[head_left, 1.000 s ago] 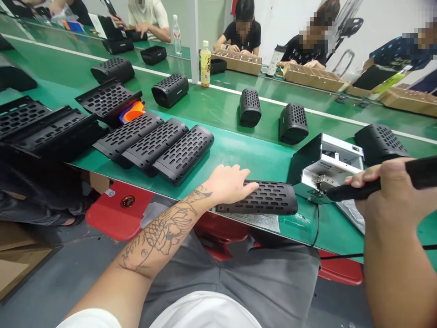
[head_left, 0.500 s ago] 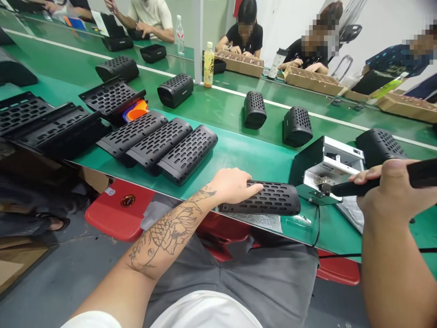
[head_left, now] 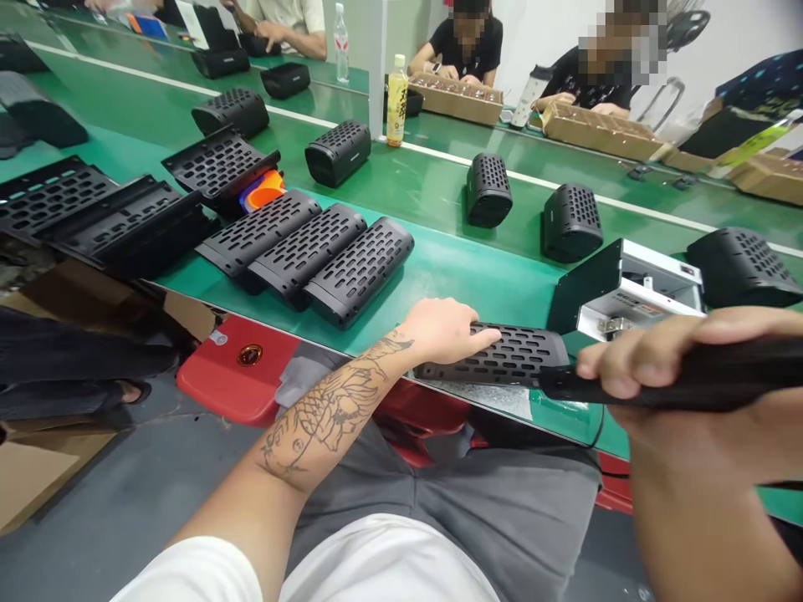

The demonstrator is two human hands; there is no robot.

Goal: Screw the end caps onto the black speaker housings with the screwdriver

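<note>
While the left hand (head_left: 442, 330) clasps the left end of a case (head_left: 524, 355), thumb along its top, the right hand (head_left: 683, 435) is wrapped around a driver (head_left: 733, 372). The driver's tip is at the right end of the case; whether it touches cannot be told.

Matt black and long, the case lies slotted side up along the near edge of the desk (head_left: 483, 276). Rows of rounded slots run across its upper face, and its right corners are rounded. The hand hides part of the left end.

Just beyond the driver stands one machine (head_left: 627, 293), white in front and black at the side. To the left of the held case, three similar black units (head_left: 360, 272) lie slantwise in a row; farther left are three open shells (head_left: 219, 167), with an orange and blue piece (head_left: 267, 192) by the farthest.

Beyond these, five black speakers (head_left: 489, 191) stand spaced across the desk. Farther out come two bottles (head_left: 396, 100), one yellow and one clear, one tumbler (head_left: 532, 96) and three cardboard trays (head_left: 457, 100), with people seated behind.
</note>
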